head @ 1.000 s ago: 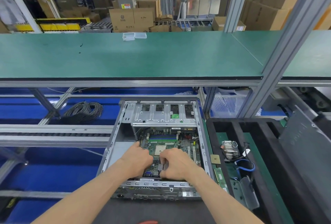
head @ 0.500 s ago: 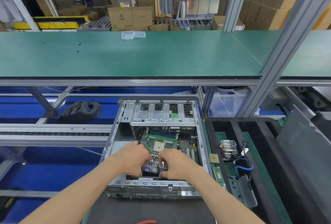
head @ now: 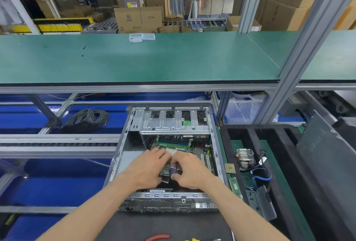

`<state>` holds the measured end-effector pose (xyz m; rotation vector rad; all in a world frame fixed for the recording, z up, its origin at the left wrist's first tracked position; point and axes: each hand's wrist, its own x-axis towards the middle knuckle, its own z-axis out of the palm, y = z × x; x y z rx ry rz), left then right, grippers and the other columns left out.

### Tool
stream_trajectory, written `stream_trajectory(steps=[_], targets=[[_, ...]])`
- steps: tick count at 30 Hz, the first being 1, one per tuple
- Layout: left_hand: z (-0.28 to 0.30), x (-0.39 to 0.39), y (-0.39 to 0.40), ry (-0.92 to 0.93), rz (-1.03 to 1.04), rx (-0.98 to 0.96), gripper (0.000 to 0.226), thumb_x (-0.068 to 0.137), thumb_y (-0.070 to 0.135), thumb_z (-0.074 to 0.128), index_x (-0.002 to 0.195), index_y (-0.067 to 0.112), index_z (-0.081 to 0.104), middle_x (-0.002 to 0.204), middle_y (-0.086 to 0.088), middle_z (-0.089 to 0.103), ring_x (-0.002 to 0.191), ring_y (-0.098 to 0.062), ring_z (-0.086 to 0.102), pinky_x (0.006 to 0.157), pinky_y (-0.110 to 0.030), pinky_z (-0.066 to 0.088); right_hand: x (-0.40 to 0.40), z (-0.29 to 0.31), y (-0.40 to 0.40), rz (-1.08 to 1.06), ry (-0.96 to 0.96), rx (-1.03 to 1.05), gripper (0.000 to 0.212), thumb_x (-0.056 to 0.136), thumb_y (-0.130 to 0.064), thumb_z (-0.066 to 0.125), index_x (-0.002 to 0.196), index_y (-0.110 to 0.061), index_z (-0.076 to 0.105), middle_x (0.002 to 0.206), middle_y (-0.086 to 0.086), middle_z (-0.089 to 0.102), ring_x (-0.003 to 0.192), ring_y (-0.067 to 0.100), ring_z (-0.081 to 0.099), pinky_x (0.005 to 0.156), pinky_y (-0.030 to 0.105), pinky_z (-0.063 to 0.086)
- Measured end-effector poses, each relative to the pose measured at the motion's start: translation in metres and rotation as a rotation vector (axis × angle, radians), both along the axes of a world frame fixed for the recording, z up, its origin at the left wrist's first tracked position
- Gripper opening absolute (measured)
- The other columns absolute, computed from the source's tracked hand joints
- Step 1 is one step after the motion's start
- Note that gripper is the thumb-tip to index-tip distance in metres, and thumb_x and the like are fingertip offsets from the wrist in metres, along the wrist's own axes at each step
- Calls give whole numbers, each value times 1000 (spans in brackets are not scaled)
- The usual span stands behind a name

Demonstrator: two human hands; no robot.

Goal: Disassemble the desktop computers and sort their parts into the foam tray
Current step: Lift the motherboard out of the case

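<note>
Since a second ago your hands have drawn back toward you and lifted the near edge of the circuit board [head: 174,149], so its port end now tips up between them instead of lying flat in the computer case [head: 123,156]. Your left hand [head: 147,169] curls round the board's near left corner, and your right hand [head: 189,171] pinches the near right side, thumb under and fingers over the top; both grips are narrow and hold the board itself. The board sits in the middle of the open case, directly at 12 o'clock from your wrists, with its far end tucked under the metal drive cage [head: 174,123]. Its long axis runs from 6 to 12 o'clock, away from you, so the way out looks to be up and back toward 6, clear of the cage, before any swing sideways. The foam tray [head: 224,144] lies at 3 o'clock from the case, just beside it, already holding a heatsink [head: 243,158] and a blue cable [head: 264,173]. Your right hand is the nearer one to the tray, so it would likely lead the carry. Watch the case's right wall [head: 216,156]: the board's edge could catch on it as it crosses.
</note>
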<state>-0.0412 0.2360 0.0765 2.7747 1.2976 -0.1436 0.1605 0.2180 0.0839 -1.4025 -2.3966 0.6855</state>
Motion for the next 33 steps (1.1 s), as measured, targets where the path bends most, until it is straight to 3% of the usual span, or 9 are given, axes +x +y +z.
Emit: stream_trajectory(steps=[2,6,9,13,16,18,21,25,33], targets=[[-4,8,-2,47,33,-29,53,75,28,65,123,24,43,130,3,53,116,-22,53,99,-39,46,0,2,-2,-3,6,-3,26,78,-27,72,91,-23,50,85,-8,49,74,14,46,64,30,33],[-4,14,-1,55,12,19,47,81,5,51,127,15,53,119,-3,62,106,-29,59,95,-38,46,2,3,-6,-1,26,-1,26,79,-24,69,96,-20,50,93,-5,48,78,15,45,67,31,35],[-4,11,0,49,-46,75,58,80,2,46,136,15,51,122,-3,63,104,-28,59,95,-38,48,3,2,-10,23,-56,59,37,77,-24,68,105,-18,46,106,-3,45,92,15,44,76,33,44],[1,8,1,72,-60,95,64,81,4,43,144,15,44,129,-3,61,108,-27,60,91,-38,53,6,1,-13,0,-213,202,60,72,-15,71,124,-18,41,122,1,49,111,21,41,96,36,38],[7,8,2,109,-56,94,65,83,6,44,148,15,42,139,-3,58,115,-27,61,93,-40,54,7,7,-12,-37,-309,145,67,77,-5,68,135,-15,36,122,10,57,111,32,54,92,43,42],[13,9,1,147,-49,95,58,84,8,45,141,14,48,138,-3,60,112,-28,63,90,-42,55,6,13,-11,-41,-338,107,65,82,-1,63,139,-13,35,117,14,60,103,37,60,82,43,48],[24,10,0,196,-46,117,45,82,11,45,126,14,54,126,-2,65,95,-30,66,72,-41,51,5,20,-10,-59,-306,74,61,83,3,59,139,-11,38,119,16,60,103,39,60,83,47,53],[44,9,1,281,-84,158,26,81,15,47,106,16,53,99,-1,66,79,-30,65,61,-38,44,2,27,-12,-88,-234,74,59,81,5,57,136,-8,41,121,16,59,104,41,59,80,46,52],[79,1,0,344,-49,173,13,80,20,47,93,24,46,90,0,67,69,-28,60,56,-34,33,-12,56,-15,-109,-199,65,43,75,0,58,116,-7,47,107,16,60,91,39,59,64,37,44]])
